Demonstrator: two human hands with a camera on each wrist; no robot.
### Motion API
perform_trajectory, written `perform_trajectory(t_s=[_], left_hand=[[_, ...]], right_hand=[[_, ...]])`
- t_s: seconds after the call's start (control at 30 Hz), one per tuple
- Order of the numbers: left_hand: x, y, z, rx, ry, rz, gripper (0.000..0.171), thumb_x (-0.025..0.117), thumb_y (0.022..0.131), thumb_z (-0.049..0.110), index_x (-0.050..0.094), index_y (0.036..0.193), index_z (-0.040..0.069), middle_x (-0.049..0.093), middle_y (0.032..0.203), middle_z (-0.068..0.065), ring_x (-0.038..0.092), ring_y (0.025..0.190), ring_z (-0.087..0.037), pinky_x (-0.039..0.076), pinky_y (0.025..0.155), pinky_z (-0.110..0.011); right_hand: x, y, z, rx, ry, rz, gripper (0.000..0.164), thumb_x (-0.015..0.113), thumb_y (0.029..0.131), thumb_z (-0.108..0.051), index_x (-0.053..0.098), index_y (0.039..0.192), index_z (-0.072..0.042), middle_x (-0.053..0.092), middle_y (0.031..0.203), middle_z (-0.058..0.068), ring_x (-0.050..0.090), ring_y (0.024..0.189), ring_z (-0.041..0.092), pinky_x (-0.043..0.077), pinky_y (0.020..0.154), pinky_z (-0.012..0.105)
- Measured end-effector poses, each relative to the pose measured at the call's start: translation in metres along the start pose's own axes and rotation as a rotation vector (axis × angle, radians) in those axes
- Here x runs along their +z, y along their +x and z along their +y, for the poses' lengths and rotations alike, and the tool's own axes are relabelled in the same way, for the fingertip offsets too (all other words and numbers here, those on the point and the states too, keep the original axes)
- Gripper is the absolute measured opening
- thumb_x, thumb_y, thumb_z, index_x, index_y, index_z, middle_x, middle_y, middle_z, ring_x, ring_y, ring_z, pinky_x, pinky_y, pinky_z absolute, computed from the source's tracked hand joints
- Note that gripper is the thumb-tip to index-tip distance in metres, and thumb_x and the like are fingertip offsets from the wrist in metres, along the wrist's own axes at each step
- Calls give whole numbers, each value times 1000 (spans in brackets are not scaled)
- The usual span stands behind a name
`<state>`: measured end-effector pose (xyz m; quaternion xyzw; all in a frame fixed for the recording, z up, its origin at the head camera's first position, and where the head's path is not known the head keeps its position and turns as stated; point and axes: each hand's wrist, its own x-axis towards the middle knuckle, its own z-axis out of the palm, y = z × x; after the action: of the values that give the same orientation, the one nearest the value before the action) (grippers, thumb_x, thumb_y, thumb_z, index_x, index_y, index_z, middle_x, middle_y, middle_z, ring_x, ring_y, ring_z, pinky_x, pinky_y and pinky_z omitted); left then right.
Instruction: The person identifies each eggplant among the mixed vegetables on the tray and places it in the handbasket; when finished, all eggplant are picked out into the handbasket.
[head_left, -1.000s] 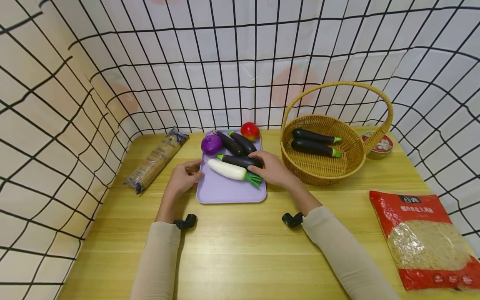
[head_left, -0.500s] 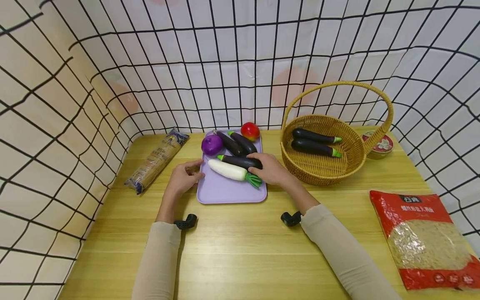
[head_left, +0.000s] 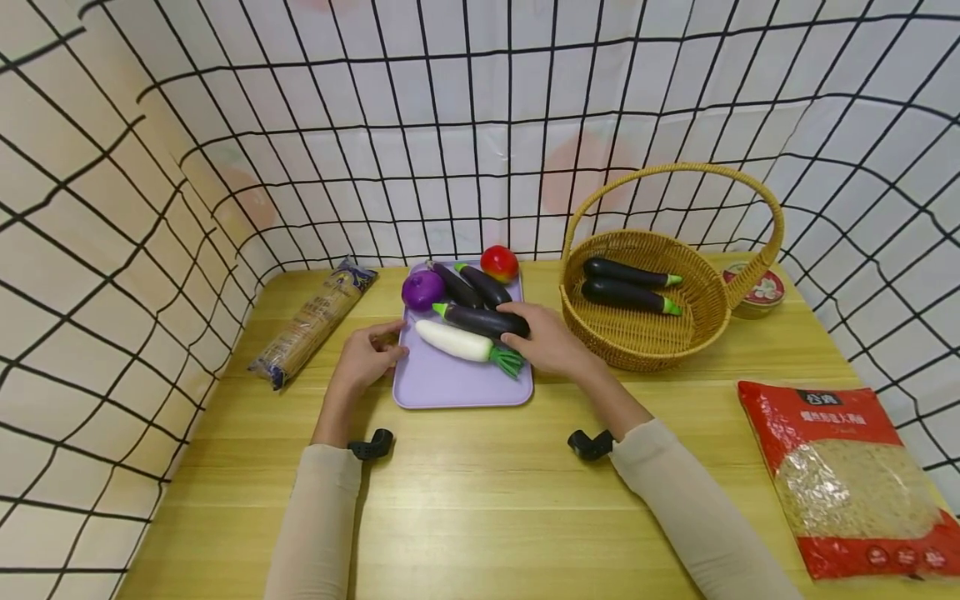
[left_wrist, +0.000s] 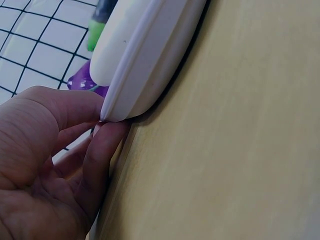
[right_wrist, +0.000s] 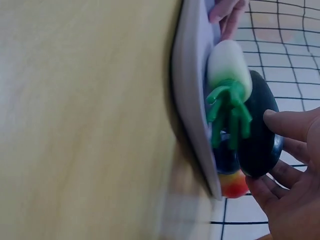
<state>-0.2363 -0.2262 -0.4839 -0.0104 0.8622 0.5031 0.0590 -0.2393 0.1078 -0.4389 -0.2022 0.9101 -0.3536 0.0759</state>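
My right hand [head_left: 551,340] grips the blunt end of a dark eggplant [head_left: 480,321]. In the right wrist view, thumb and fingers hold the eggplant [right_wrist: 260,135] beside the white radish with green leaves [right_wrist: 230,75]. That radish [head_left: 453,340] lies on a lilac tray [head_left: 457,387]. Two more eggplants [head_left: 483,286], a purple onion [head_left: 422,290] and a red round fruit [head_left: 499,263] are at the tray's back. My left hand [head_left: 363,358] pinches the tray's left edge; the left wrist view shows thumb and finger at the rim [left_wrist: 112,107].
Right of the tray stands a wicker basket [head_left: 577,333] with a tall handle and two eggplants [head_left: 630,296] inside. Behind it is a round tin [head_left: 761,292]. A noodle pack [head_left: 315,325] lies left, a red bag [head_left: 855,479] front right. Grid-patterned cloth encloses the table.
The eggplant in my right hand has risen slightly off its place, its green stem end shifting a little up and left. My left hand and the tray have stayed put.
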Motion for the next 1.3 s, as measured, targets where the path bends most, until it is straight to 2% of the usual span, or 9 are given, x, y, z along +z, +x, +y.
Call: perform_trajectory(t_s=[0.3,0.5,0.67,0.83,1.07,1.3], left_hand=[[1,-1,-1,-2,0,2,54,75,92,12,63,144,18,66,136,-13,63,81,-15,60,61,-27],[1,0,-2,4,6,7,53,75,92,12,63,143,17,67,134,-14,62,78,-14,59,59,-25],[1,-1,-2,1,0,4,52,75,92,12,63,143,18,66,135,-14,63,80,-15,59,60,-25],[1,-2,-2,-3,0,4,53,74,92,13,63,143,18,65,136,-15,63,82,-16,60,61,-26],[2,-3,1,-9,-2,1,53,75,92,13,63,144,18,65,137,-13,64,82,-16,59,60,-26],[1,-3,2,-8,2,9,54,75,91,12,63,144,18,66,134,-14,62,80,-16,59,59,-26]], right_hand=[[-19,-18,-4,-20,24,15,51,63,103,-29,51,152,-19,49,157,10,42,147,31,35,122,54],[-39,-30,3,-49,63,67,48,65,102,-24,55,148,-15,55,151,12,52,133,32,43,113,56],[-55,-43,11,-62,35,120,45,66,101,-22,58,145,-14,58,147,14,53,130,34,42,111,57],[-72,-55,19,-57,1,131,46,64,103,-24,56,147,-16,56,149,16,50,136,38,39,113,61],[-97,-72,36,21,2,134,45,64,102,-26,55,146,-20,50,154,18,46,140,43,38,112,66],[-122,-86,52,113,-19,130,45,64,102,-25,54,145,-21,49,151,25,49,133,46,42,105,65]])
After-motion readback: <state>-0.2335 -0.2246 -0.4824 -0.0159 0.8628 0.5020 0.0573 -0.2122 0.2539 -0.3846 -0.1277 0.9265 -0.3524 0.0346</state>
